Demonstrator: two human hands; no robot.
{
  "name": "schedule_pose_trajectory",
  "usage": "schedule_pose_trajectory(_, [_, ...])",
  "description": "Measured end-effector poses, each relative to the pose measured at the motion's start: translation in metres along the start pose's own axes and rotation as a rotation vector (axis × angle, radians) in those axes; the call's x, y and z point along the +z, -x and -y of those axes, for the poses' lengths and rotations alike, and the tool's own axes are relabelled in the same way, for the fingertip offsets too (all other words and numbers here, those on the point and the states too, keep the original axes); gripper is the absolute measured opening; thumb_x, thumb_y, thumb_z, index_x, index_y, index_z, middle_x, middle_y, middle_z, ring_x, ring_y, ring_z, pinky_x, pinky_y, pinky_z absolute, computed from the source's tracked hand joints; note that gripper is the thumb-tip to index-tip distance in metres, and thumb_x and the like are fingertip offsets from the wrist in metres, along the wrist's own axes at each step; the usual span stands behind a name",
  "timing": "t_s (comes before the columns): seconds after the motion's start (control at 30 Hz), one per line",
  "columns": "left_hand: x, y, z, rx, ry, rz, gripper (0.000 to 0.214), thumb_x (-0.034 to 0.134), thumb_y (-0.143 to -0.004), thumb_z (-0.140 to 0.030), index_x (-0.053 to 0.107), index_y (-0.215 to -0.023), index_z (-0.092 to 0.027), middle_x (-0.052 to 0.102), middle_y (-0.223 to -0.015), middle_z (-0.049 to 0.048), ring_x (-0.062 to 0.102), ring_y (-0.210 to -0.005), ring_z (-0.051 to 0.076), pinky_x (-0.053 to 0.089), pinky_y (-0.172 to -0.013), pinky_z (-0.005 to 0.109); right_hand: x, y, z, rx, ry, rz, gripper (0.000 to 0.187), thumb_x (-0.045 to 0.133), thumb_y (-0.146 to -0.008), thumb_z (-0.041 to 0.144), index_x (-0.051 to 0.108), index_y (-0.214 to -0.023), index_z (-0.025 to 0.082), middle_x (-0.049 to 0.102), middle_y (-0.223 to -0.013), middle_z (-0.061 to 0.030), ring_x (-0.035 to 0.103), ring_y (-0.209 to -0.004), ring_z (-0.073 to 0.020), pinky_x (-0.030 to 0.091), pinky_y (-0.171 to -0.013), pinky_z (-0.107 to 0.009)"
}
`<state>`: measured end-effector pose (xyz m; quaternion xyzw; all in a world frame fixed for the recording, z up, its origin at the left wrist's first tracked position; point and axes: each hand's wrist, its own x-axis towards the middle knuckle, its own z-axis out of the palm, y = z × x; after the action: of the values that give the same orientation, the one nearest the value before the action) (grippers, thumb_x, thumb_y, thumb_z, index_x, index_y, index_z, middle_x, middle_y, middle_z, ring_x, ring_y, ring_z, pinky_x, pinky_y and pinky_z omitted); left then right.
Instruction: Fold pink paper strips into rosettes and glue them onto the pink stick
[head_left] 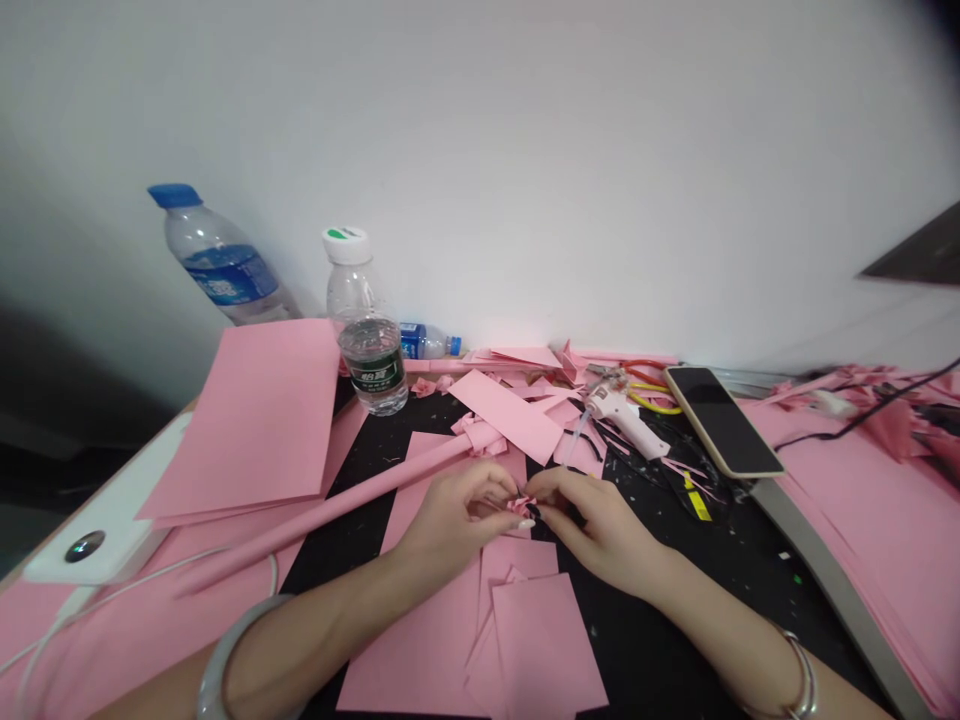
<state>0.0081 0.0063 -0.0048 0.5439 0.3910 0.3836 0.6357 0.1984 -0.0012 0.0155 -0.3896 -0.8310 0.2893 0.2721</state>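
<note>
My left hand (457, 515) and my right hand (592, 520) meet over the black mat (660, 560). Both pinch one small folded piece of pink paper (521, 506) between their fingertips. Right under the hands lie loose pink paper squares (544, 630). A long rolled pink paper tube (337, 505) runs from near my left hand down to the left. Each wrist wears a bangle.
A stack of pink sheets (259, 420) lies at the left. Three water bottles stand or lie by the wall: a blue-capped one (217, 260), a white-capped one (364, 320), a small one (427, 342). White glue gun (626, 415), phone (721, 420), scissors (649, 385) and pink scraps sit beyond.
</note>
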Motion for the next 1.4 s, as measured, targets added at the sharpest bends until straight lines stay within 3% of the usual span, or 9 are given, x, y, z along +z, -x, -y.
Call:
schedule_pose_trajectory(0.67, [-0.0013, 0.0003, -0.003, 0.094, -0.141, 0.015, 0.013, 0.07, -0.069, -0.007, 0.061, -0.074, -0.015, 0.065, -0.073, -0.0015, 0.065, -0.07, 0.013, 0.054, -0.066, 0.023, -0.0032, 0.0023, 0.0007, 0.04, 0.055, 0.071, 0.012, 0.045, -0.089, 0.01, 0.047, -0.096, 0.02, 0.057, -0.086, -0.0016, 0.053, -0.071, -0.0123, 0.042, -0.064, -0.022])
schedule_pose_trajectory(1.03, [-0.0013, 0.001, -0.0013, 0.164, -0.151, 0.018, 0.011, 0.068, -0.071, -0.006, 0.062, -0.075, -0.014, 0.066, -0.077, 0.001, 0.064, -0.074, 0.013, 0.054, -0.07, 0.024, -0.006, 0.0022, 0.0064, -0.085, 0.239, 0.066, 0.013, 0.044, -0.091, 0.012, 0.046, -0.1, 0.02, 0.059, -0.089, -0.003, 0.053, -0.07, -0.0131, 0.042, -0.063, -0.023])
schedule_pose_trajectory(1.4, [-0.0013, 0.0011, -0.002, 0.158, -0.171, 0.027, 0.01, 0.066, -0.072, -0.007, 0.062, -0.076, -0.015, 0.066, -0.077, 0.0012, 0.063, -0.074, 0.014, 0.054, -0.07, 0.025, -0.0036, 0.0047, 0.0039, -0.08, 0.291, 0.074, 0.011, 0.043, -0.091, 0.013, 0.046, -0.099, 0.019, 0.058, -0.084, -0.0026, 0.052, -0.066, -0.0134, 0.041, -0.061, -0.025])
